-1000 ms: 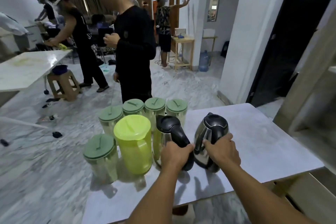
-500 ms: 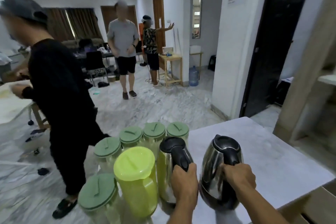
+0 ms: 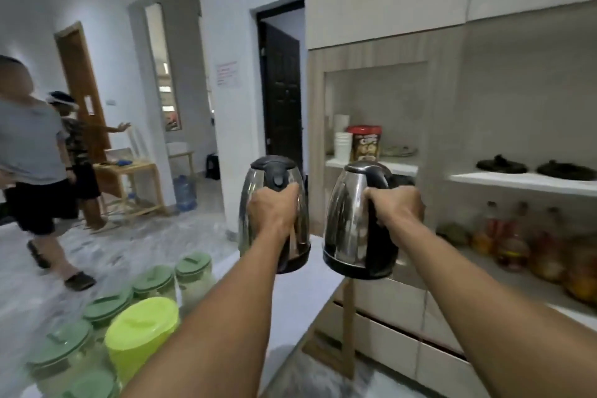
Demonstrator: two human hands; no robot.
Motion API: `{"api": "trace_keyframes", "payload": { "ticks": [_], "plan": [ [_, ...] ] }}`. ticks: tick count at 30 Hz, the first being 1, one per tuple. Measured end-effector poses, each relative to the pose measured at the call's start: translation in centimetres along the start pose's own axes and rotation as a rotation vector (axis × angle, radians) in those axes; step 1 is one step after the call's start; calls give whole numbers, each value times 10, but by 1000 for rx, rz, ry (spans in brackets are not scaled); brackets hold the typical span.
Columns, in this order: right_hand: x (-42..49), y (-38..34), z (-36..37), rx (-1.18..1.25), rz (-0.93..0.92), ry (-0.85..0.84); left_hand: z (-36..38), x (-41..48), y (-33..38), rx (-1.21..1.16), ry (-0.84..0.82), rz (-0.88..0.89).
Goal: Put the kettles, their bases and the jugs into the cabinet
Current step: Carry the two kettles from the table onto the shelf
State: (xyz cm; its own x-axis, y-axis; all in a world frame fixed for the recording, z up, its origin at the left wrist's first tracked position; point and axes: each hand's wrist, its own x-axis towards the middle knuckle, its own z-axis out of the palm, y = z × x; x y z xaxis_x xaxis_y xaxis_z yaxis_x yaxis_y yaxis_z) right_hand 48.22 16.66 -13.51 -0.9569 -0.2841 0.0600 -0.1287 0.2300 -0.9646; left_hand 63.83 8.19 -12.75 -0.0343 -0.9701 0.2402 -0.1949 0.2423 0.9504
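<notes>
Head view: both arms stretched forward, each hand wrapped around a kettle handle. Left hand grips the black handle of the left kettle; right hand is closed around the handle of the right kettle. Both kettles are upright, held in the air side by side, close but apart, clear of the worktop. No bases under them. Two dark round discs sit on the white shelf to the right (possibly the bases; too blurred to be sure). The cabinet lies ahead and to the right of the hands, its open niche just behind and above the right kettle, already holding a cup stack and a red-lidded tin. Key relation: the right hand is nearer the cabinet openings, the left kettle sits further left, level with the dark doorway. Judgement: the right kettle likely goes in first, travelling forward and right with its vertical axis kept upright. Jugs with green lids are grouped on the worktop at lower left, untouched. Task looks early: the jugs are not yet stowed.
</notes>
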Motion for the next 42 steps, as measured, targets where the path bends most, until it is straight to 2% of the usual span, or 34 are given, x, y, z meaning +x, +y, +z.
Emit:
{"api": "trace_keyframes", "payload": {
  "ticks": [5, 12, 16, 23, 30, 34, 42],
  "plan": [
    [28, -20, -109, -1, -55, 205, 54, -35, 77, -136, -140, 96],
    [80, -14, -239, -12, -96, 395, 152, -96, 156, -228, -298, 195],
    [125, -3, -297, -9, -120, 450, 217, -125, 183, -259, -330, 229],
    [220, 8, -376, -31, -140, 518, 337, -153, 224, -284, -361, 187],
    [341, 21, -393, -4, -149, 573, 469, -129, 243, -315, -395, 159],
    [425, 29, -382, 6, -137, 602, 555, -95, 245, -297, -416, 206],
    [591, 27, -348, -15, -86, 656, 711, -10, 257, -287, -499, 193]
  ]
}}
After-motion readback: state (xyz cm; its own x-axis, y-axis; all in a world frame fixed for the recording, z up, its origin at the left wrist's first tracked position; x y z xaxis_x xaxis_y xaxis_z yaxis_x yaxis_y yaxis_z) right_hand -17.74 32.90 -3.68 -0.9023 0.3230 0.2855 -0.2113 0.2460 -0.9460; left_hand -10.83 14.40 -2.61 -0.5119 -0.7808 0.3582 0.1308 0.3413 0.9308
